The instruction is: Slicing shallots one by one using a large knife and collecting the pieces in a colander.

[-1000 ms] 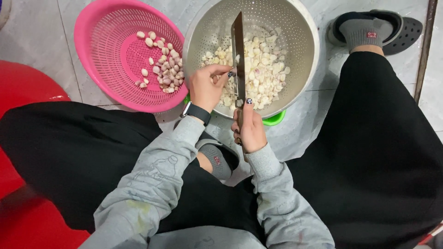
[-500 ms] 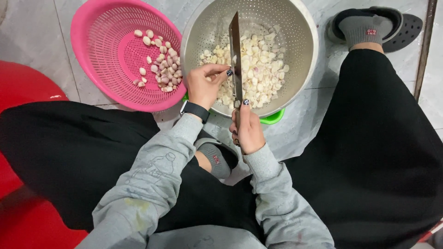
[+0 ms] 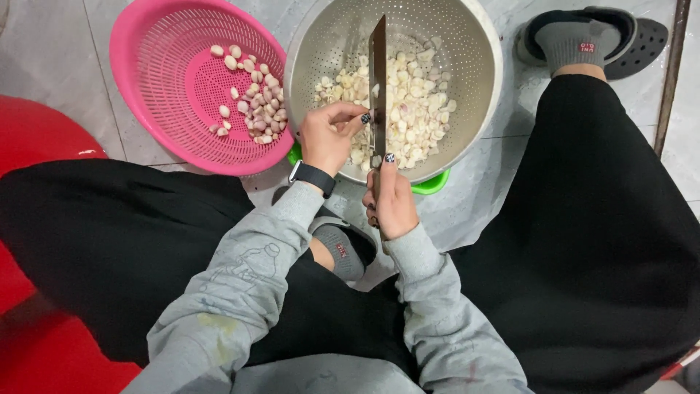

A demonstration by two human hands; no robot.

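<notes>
Downward view onto a pale tiled floor [image 3: 51, 58] with grey grout lines; a dark strip runs along the far right edge. A red surface [image 3: 33, 135], cut off by the frame, fills the left edge and lower left corner. Far left of centre stands a pink perforated basket [image 3: 146, 87] holding a small cluster of pinkish, unpeeled-looking garlic cloves [image 3: 255, 109] on its right side. Just beside it, to the right, a metal colander [image 3: 467, 66] holds a heap of pale peeled cloves [image 3: 412, 109]; a green object [image 3: 430, 186] shows beneath its near rim, mostly hidden. At the far right a foot in a grey sock and dark sandal [image 3: 583, 36] rests on the floor; a second socked foot [image 3: 343, 248] is partly hidden between the forearms. Black trouser legs cover much of the near scene.

The left hand [image 3: 328, 138], with a dark wrist band [image 3: 312, 177], is pinched closed at the fingertips against the blade; whatever it pinches is too small to make out. The right hand [image 3: 394, 201] is wrapped around the handle of a knife [image 3: 378, 73], whose long blade points away over the colander. Both hands hover at the colander's near rim, the peeled cloves just beyond them and the pink basket's cloves just left of the left hand.
</notes>
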